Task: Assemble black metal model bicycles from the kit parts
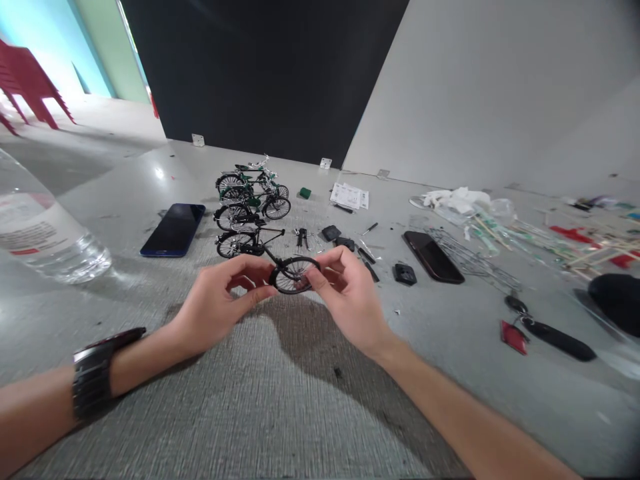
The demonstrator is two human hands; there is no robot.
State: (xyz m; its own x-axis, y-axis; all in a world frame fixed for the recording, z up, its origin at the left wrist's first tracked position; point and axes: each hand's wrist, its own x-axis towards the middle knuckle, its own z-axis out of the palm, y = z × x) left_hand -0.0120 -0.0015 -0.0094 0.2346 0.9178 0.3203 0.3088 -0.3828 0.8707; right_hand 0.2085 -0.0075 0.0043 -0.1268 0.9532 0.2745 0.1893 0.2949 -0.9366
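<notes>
A miniature black bicycle (241, 244) stands on the textured grey mat (240, 413), its rear wheel to the left. At its front end is a small spoked wheel (294, 275) with a black mudguard. My left hand (220, 303), a dark watch on its wrist, pinches the mudguard's left edge between thumb and fingers. From the other side, my right hand (350, 293) grips the wheel's right rim, thumb over the spokes. Whether the wheel is fixed to the frame I cannot tell. Behind stand several more model bicycles (253, 193), some with green parts.
A blue phone (174, 230) and a water bottle (45, 220) lie left. Rightward are small black parts (331, 233), a screwdriver (370, 229), a dark phone (433, 257), keys (516, 305) and plastic sprues (487, 233). An instruction sheet (349, 195) lies near the back panel (260, 73).
</notes>
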